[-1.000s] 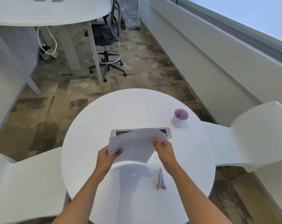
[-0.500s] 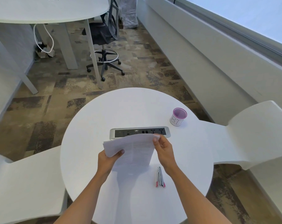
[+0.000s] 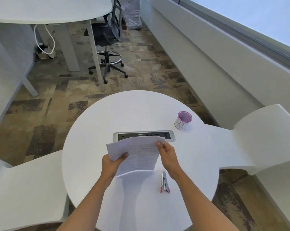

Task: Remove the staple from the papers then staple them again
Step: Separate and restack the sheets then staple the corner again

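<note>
I hold a thin stack of printed papers (image 3: 139, 152) above the middle of the round white table (image 3: 91, 139). My left hand (image 3: 113, 162) grips the stack at its lower left corner. My right hand (image 3: 167, 154) pinches the upper right edge between thumb and fingers. The sheets bow slightly and tilt up toward me. A slim silver tool with pink tips (image 3: 164, 182) lies flat on the table just below my right wrist. The staple itself is too small to make out.
A grey power and socket strip (image 3: 170, 136) is set into the table just beyond the papers. A white cup with a purple rim (image 3: 183, 120) stands at the far right. White curved seats flank the table; an office chair (image 3: 107, 40) and desk stand beyond.
The papers have come lower and closer to me and turned more upright, uncovering the socket strip. Both hands keep their hold.
</note>
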Motion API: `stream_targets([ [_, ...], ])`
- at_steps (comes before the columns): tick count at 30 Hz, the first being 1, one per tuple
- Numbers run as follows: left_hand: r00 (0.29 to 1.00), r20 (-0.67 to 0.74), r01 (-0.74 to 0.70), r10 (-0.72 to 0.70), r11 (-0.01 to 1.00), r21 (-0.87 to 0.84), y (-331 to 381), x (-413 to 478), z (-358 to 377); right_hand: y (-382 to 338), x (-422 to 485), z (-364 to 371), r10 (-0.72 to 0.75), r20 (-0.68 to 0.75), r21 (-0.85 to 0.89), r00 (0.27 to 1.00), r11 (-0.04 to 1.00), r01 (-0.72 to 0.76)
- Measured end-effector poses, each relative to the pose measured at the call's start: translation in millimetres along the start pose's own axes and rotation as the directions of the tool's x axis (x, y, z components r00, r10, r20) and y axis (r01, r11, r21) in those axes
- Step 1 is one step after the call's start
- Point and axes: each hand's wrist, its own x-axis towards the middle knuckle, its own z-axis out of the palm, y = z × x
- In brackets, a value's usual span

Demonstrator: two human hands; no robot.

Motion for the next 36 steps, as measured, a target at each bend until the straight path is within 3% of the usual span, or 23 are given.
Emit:
stream_targets([
  [5,0.999,0.033,0.006,-0.006,1.0,-0.001,1,0,-4,-4,-2,-2,-0.058,-0.04,0.042,0.997,0.997,0.06],
  [20,0.99,0.14,0.005,-0.01,0.999,0.039,-11,-11,-1,2,-15,-12,0.016,-0.036,0.055,0.999,0.998,-0.014],
  [28,0.993,0.117,-0.034,0.028,0.998,0.051,4,-11,-1,-18,-12,-11,0.004,-0.046,0.066,0.999,0.998,-0.001],
  [36,0.977,0.204,-0.069,0.058,0.997,0.047,34,-13,4,-38,-4,-20,0.156,-0.083,0.28,0.984,0.951,-0.127],
])
